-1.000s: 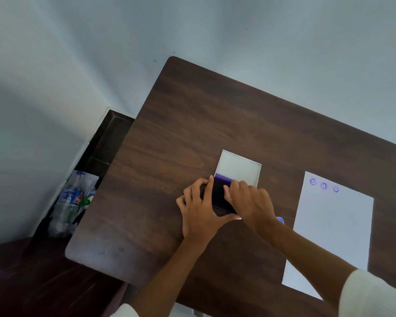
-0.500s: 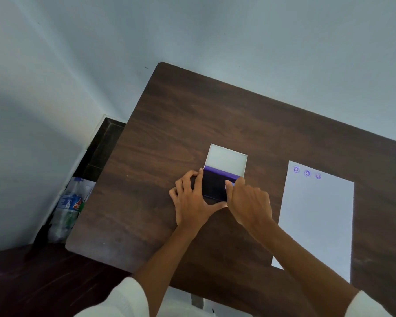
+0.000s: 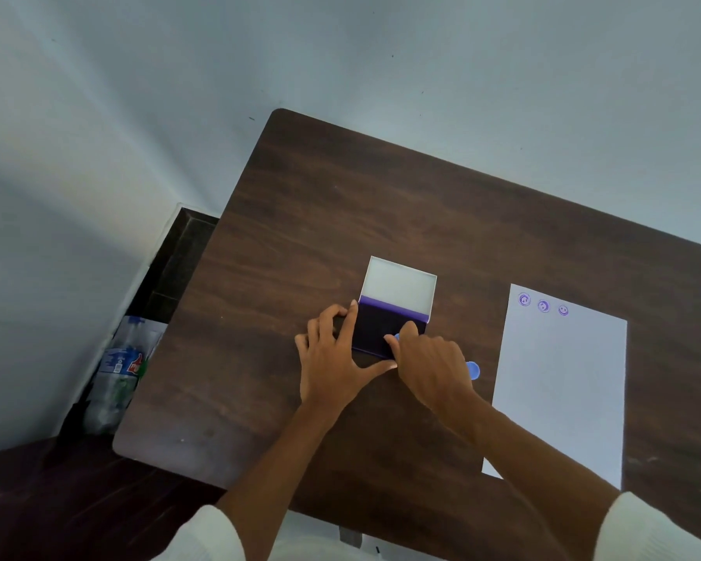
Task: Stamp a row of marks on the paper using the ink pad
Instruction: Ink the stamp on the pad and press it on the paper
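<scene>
An open ink pad [image 3: 377,327] with a dark purple inking surface lies mid-table, its white lid [image 3: 399,283] folded back behind it. My left hand [image 3: 332,358] grips the pad's left and near edges. My right hand [image 3: 430,368] is closed around a small blue stamp [image 3: 472,370], with its fingertips down on the pad's right part; most of the stamp is hidden in the hand. To the right lies a white paper [image 3: 563,390] with a row of three purple round marks [image 3: 544,306] near its far left corner.
The dark wooden table [image 3: 340,220] ends close on the left and stands against a pale wall at the back. Plastic bottles [image 3: 118,374] lie on the floor beside the table's left edge.
The camera view has shifted a little. Both hands stay at the ink pad; the right hand's fingertips have settled on its right part, and the stamp's blue end shows again.
</scene>
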